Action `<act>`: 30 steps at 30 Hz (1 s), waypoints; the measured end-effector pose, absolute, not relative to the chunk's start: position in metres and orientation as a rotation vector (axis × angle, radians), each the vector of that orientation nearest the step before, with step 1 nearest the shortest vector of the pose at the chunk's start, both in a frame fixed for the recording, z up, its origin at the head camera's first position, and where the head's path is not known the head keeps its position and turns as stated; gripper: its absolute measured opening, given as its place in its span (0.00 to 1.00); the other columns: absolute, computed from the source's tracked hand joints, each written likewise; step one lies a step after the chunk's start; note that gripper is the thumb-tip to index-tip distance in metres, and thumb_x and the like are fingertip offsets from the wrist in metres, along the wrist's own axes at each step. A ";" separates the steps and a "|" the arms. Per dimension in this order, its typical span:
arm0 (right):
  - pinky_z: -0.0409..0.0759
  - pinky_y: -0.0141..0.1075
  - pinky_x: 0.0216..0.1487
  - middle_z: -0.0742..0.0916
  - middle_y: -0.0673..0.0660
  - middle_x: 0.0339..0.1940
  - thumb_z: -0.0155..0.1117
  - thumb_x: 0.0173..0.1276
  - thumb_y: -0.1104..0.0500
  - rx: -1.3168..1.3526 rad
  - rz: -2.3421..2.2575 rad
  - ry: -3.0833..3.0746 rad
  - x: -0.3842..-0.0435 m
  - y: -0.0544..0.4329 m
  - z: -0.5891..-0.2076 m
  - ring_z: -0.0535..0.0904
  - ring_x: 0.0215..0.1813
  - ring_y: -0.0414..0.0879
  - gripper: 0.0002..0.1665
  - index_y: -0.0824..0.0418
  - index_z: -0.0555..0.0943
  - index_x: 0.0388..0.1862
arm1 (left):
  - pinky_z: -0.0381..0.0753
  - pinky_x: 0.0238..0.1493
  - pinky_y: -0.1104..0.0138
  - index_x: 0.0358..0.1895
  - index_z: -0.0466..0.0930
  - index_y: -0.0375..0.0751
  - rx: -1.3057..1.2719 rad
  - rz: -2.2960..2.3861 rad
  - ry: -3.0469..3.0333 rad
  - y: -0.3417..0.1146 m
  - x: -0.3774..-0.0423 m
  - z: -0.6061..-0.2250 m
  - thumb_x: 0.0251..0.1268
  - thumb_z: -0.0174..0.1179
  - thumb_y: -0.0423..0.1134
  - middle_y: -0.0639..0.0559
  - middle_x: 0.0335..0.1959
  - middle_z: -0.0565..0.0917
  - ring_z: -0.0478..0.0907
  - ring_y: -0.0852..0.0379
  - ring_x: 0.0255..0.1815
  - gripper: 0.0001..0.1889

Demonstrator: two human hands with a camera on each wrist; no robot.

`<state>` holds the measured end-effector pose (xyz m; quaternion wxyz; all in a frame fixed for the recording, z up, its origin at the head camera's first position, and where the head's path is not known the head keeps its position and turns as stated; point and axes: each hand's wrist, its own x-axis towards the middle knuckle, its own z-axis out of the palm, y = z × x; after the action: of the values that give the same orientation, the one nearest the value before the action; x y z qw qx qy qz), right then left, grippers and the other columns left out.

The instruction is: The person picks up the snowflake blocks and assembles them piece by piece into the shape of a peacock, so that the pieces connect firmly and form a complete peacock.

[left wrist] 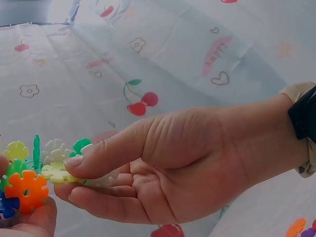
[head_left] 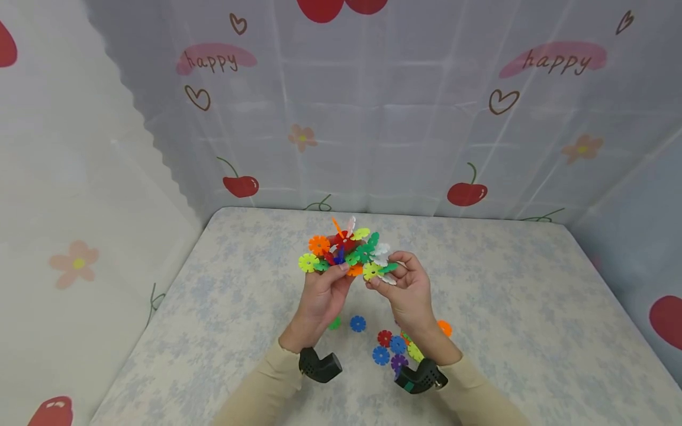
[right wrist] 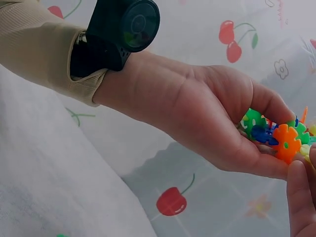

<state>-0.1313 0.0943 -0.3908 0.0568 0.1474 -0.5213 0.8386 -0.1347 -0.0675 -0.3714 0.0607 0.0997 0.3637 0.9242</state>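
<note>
A white curtain printed with cherries, flowers and "happy" stands behind a blue-mottled table. Two beige sleeves extend from the near edge, with a black wrist camera on each arm. The left hand supports the disc assembly from its near left side, thumb over the front, fingers closed around its underside. The right hand is at the assembly's right end: its thumb presses from above and its index finger from below, pinching a yellow-green disc with no gap, the remaining fingers curled. The assembly is held above the table's far half. Its long axis runs left to right, across the person's front; an orange piece and a white piece project from its upper side. Loose discs lie on the table, several clustered beside the right wrist.
</note>
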 end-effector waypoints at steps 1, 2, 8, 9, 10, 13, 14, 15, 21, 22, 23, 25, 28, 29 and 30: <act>0.89 0.34 0.44 0.90 0.45 0.43 0.61 0.63 0.81 0.448 2.542 -1.577 -0.131 0.094 -0.391 0.89 0.42 0.39 0.28 0.54 0.71 0.51 | 0.79 0.65 0.69 0.61 0.64 0.48 0.312 2.794 1.100 -0.067 -0.134 -0.371 0.72 0.45 0.23 0.54 0.62 0.76 0.79 0.59 0.64 0.21; 0.89 0.34 0.44 0.90 0.46 0.44 0.62 0.64 0.81 0.452 2.546 -1.564 -0.131 0.094 -0.390 0.89 0.42 0.39 0.27 0.54 0.71 0.51 | 0.79 0.64 0.69 0.61 0.64 0.49 0.326 2.794 1.101 -0.067 -0.134 -0.371 0.72 0.45 0.23 0.55 0.62 0.76 0.79 0.60 0.64 0.21; 0.89 0.34 0.43 0.91 0.47 0.45 0.67 0.64 0.76 0.509 2.539 -1.476 -0.128 0.094 -0.391 0.90 0.42 0.40 0.24 0.56 0.72 0.52 | 0.79 0.65 0.69 0.61 0.63 0.50 0.387 2.782 1.133 -0.065 -0.130 -0.370 0.71 0.45 0.23 0.56 0.63 0.78 0.79 0.60 0.64 0.22; 0.89 0.34 0.43 0.90 0.47 0.44 0.67 0.65 0.75 0.518 2.531 -1.473 -0.128 0.093 -0.391 0.90 0.42 0.40 0.23 0.56 0.72 0.52 | 0.78 0.65 0.69 0.62 0.62 0.50 0.390 2.776 1.143 -0.065 -0.129 -0.370 0.71 0.45 0.23 0.56 0.64 0.77 0.79 0.60 0.65 0.22; 0.89 0.34 0.43 0.90 0.47 0.44 0.67 0.65 0.75 0.523 2.522 -1.472 -0.128 0.093 -0.391 0.90 0.42 0.40 0.23 0.56 0.73 0.52 | 0.78 0.66 0.69 0.62 0.62 0.50 0.397 2.773 1.151 -0.065 -0.128 -0.370 0.72 0.45 0.23 0.56 0.64 0.77 0.78 0.60 0.66 0.22; 0.89 0.33 0.43 0.90 0.47 0.43 0.66 0.65 0.75 0.512 2.499 -1.482 -0.126 0.091 -0.392 0.90 0.40 0.40 0.23 0.55 0.73 0.52 | 0.77 0.66 0.69 0.62 0.62 0.50 0.436 2.770 1.187 -0.064 -0.127 -0.370 0.72 0.46 0.23 0.56 0.65 0.76 0.77 0.61 0.67 0.22; 0.89 0.33 0.43 0.90 0.47 0.42 0.66 0.65 0.76 0.498 2.496 -1.485 -0.126 0.090 -0.392 0.90 0.39 0.40 0.24 0.55 0.73 0.53 | 0.77 0.67 0.69 0.62 0.62 0.50 0.451 2.773 1.195 -0.064 -0.127 -0.370 0.72 0.46 0.23 0.56 0.65 0.76 0.77 0.60 0.67 0.22; 0.89 0.33 0.43 0.90 0.47 0.41 0.66 0.65 0.76 0.480 2.492 -1.490 -0.125 0.090 -0.391 0.90 0.38 0.39 0.24 0.55 0.73 0.54 | 0.77 0.67 0.69 0.62 0.62 0.50 0.465 2.777 1.203 -0.063 -0.127 -0.370 0.73 0.46 0.23 0.56 0.65 0.77 0.77 0.60 0.67 0.22; 0.89 0.34 0.42 0.91 0.47 0.37 0.64 0.68 0.76 0.382 2.559 -1.474 -0.123 0.086 -0.391 0.91 0.35 0.40 0.24 0.55 0.69 0.52 | 0.77 0.68 0.68 0.62 0.63 0.51 0.575 2.828 1.268 -0.059 -0.124 -0.372 0.74 0.55 0.28 0.57 0.62 0.80 0.77 0.60 0.66 0.20; 0.89 0.34 0.42 0.92 0.47 0.36 0.63 0.68 0.76 0.380 2.573 -1.465 -0.123 0.086 -0.391 0.91 0.36 0.40 0.23 0.55 0.68 0.51 | 0.77 0.69 0.67 0.62 0.63 0.51 0.595 2.833 1.287 -0.058 -0.123 -0.373 0.74 0.58 0.30 0.58 0.62 0.80 0.77 0.61 0.66 0.20; 0.89 0.34 0.42 0.92 0.47 0.36 0.63 0.68 0.76 0.380 2.583 -1.456 -0.123 0.086 -0.391 0.91 0.36 0.40 0.22 0.55 0.68 0.50 | 0.77 0.69 0.67 0.62 0.63 0.50 0.616 2.835 1.308 -0.057 -0.122 -0.374 0.74 0.60 0.33 0.58 0.62 0.80 0.77 0.61 0.67 0.21; 0.89 0.35 0.42 0.92 0.47 0.36 0.63 0.68 0.76 0.388 2.590 -1.445 -0.122 0.086 -0.391 0.91 0.36 0.41 0.22 0.56 0.68 0.49 | 0.76 0.69 0.66 0.63 0.63 0.50 0.655 2.835 1.340 -0.056 -0.122 -0.374 0.73 0.62 0.36 0.58 0.62 0.80 0.77 0.60 0.67 0.22; 0.89 0.35 0.43 0.92 0.47 0.38 0.65 0.68 0.74 0.417 2.588 -1.445 -0.120 0.086 -0.391 0.91 0.36 0.40 0.21 0.56 0.68 0.50 | 0.76 0.69 0.66 0.65 0.61 0.49 0.691 2.831 1.366 -0.056 -0.120 -0.374 0.74 0.61 0.37 0.58 0.64 0.79 0.76 0.60 0.68 0.24; 0.89 0.34 0.43 0.92 0.47 0.38 0.65 0.68 0.74 0.430 2.588 -1.449 -0.120 0.086 -0.391 0.91 0.37 0.40 0.21 0.56 0.68 0.50 | 0.76 0.69 0.66 0.66 0.60 0.49 0.691 2.834 1.367 -0.056 -0.120 -0.374 0.74 0.61 0.37 0.58 0.64 0.79 0.76 0.60 0.69 0.24; 0.89 0.34 0.43 0.92 0.47 0.39 0.65 0.68 0.73 0.447 2.595 -1.451 -0.119 0.086 -0.390 0.91 0.37 0.40 0.21 0.56 0.68 0.50 | 0.76 0.69 0.66 0.66 0.60 0.49 0.689 2.839 1.365 -0.056 -0.119 -0.373 0.74 0.61 0.36 0.57 0.64 0.79 0.76 0.60 0.69 0.25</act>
<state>-0.1193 0.0861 -0.3903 0.0674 0.1485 -0.4816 0.8611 -0.1192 -0.0556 -0.3731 -0.0414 0.2135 0.4230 0.8797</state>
